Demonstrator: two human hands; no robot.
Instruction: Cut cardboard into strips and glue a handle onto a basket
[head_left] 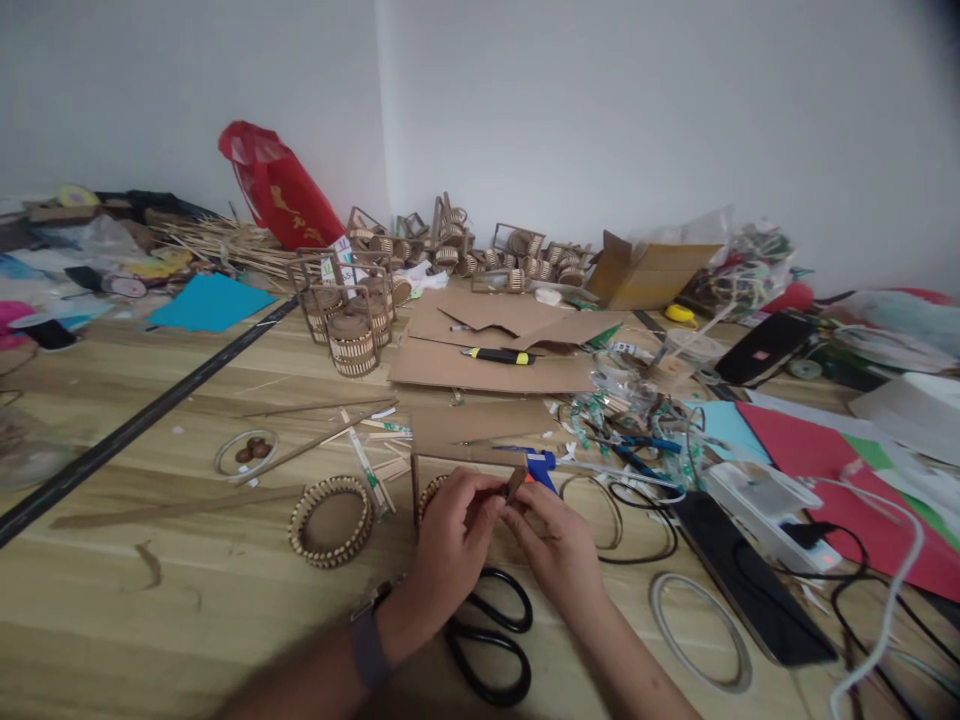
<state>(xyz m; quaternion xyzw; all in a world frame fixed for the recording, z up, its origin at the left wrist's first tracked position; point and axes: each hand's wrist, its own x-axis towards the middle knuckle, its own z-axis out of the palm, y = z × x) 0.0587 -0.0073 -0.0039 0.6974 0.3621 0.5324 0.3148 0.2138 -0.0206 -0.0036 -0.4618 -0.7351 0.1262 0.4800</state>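
My left hand (450, 540) and my right hand (555, 540) meet above the wooden floor, both pinching a small brown cardboard strip (514, 484). A thin cardboard frame (417, 480) stands just behind my left hand, with a small round basket partly hidden by it. A blue glue gun (540, 466) lies right behind my fingers. Black scissors (491, 640) lie under my wrists. To the left rests a round stick-rimmed cardboard basket base (330, 520).
Cardboard sheets (495, 365) with a yellow-black utility knife (501, 355) lie further back. Finished little baskets (352, 320) stand by the wall, near a red bag (281, 190). A dark tablet (750, 585), cables, a power strip and coloured paper crowd the right.
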